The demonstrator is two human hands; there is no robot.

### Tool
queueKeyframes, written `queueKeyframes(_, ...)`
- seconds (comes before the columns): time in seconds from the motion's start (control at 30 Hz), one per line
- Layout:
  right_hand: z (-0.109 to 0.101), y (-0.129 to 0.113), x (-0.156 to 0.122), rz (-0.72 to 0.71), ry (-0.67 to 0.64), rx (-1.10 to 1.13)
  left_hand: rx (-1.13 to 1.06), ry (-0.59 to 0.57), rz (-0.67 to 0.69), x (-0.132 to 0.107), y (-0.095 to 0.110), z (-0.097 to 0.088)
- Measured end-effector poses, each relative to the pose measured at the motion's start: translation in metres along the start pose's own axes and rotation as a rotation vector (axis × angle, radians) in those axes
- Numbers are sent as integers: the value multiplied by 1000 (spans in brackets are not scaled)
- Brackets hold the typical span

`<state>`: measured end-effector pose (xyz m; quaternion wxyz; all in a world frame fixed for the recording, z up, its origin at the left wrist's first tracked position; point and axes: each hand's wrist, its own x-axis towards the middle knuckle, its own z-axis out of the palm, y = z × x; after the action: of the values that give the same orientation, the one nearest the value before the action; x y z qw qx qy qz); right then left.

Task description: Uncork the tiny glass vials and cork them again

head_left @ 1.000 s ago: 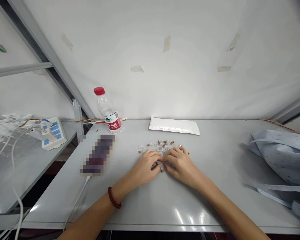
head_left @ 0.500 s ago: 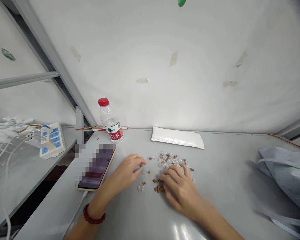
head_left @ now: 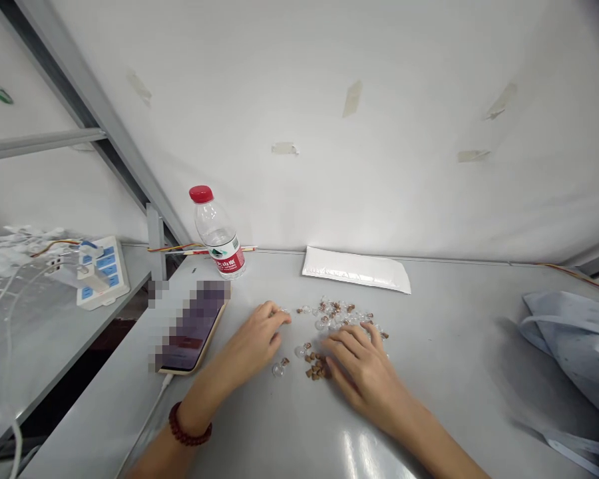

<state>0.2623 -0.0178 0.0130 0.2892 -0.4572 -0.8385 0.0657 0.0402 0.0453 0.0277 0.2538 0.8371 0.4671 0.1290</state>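
Note:
A scatter of tiny clear glass vials and brown corks [head_left: 342,314] lies in the middle of the grey table [head_left: 454,346]. My left hand [head_left: 253,344] rests palm down to the left of them, fingers loosely stretched, fingertips by a vial at the scatter's left edge. My right hand [head_left: 360,368] lies flat with fingers spread, fingertips at the near edge of the scatter. A small heap of brown corks [head_left: 315,366] and two loose vials [head_left: 279,369] sit between the hands. Neither hand grips anything that I can see.
A phone [head_left: 190,326] with a cable lies left of my left hand. A red-capped water bottle [head_left: 217,233] and a white flat pouch [head_left: 355,269] stand by the back wall. Blue-grey cloth [head_left: 574,346] covers the right side. A power strip [head_left: 100,269] sits on the left shelf.
A second ago both hands were pinched together over the pieces. They have parted: the left hand moved left, the right stayed by the corks, fingers spreading. The view shifted slightly.

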Motion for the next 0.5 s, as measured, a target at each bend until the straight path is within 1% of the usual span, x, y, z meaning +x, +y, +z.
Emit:
queueKeyframes(0.1, 4, 0, 9, -28, -32, -1, -21, -7, -5, 1, 3, 5)
queueKeyframes(0.2, 14, -2, 19, -104, -57, -21, -53, 6, 7, 2, 5, 7)
queueKeyframes(0.37, 30, 0, 26, -239, -14, -207, -194, 29, -42, 2, 5, 6)
queueKeyframes(0.43, 32, 1, 25, -250, -10, -260, -259, 7, -65, 3, 8, 4)
queueKeyframes(0.5, 32, 2, 24, -241, -25, -272, -310, -39, -88, 3, 12, 2)
